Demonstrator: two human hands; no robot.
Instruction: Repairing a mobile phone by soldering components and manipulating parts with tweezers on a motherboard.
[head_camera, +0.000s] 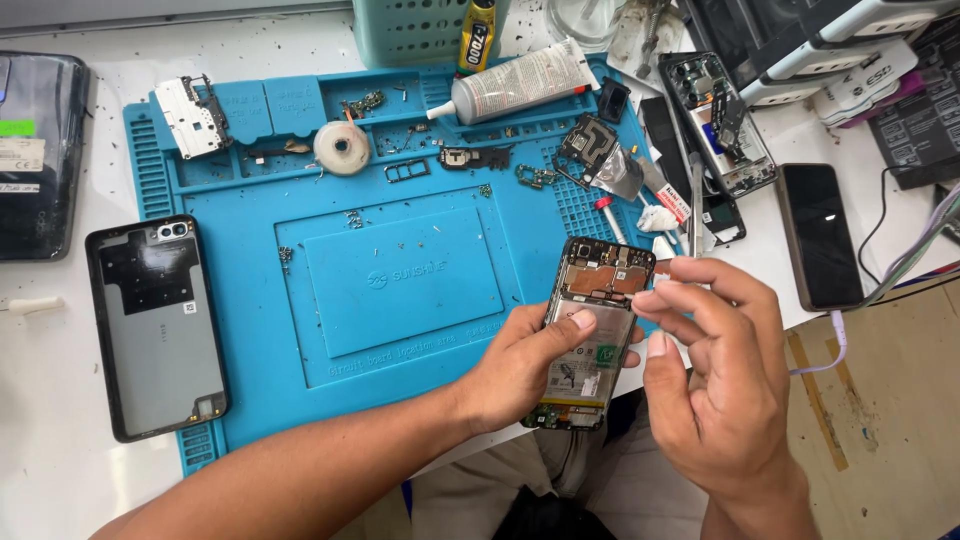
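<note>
Opened phone (592, 340), back removed, battery exposed, held at the near right corner of the blue repair mat (400, 290): clasped around its edge by the left hand (520, 375); right hand (715, 350) fingertips pinched shut beside its upper edge, contents indiscernible; a steady grip and light pressure judged advisable.

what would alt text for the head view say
A person's left hand holds an opened phone with its battery exposed, while the right hand pinches at its upper edge. Below lies a blue repair mat strewn with small parts, beside a detached back cover.
</note>
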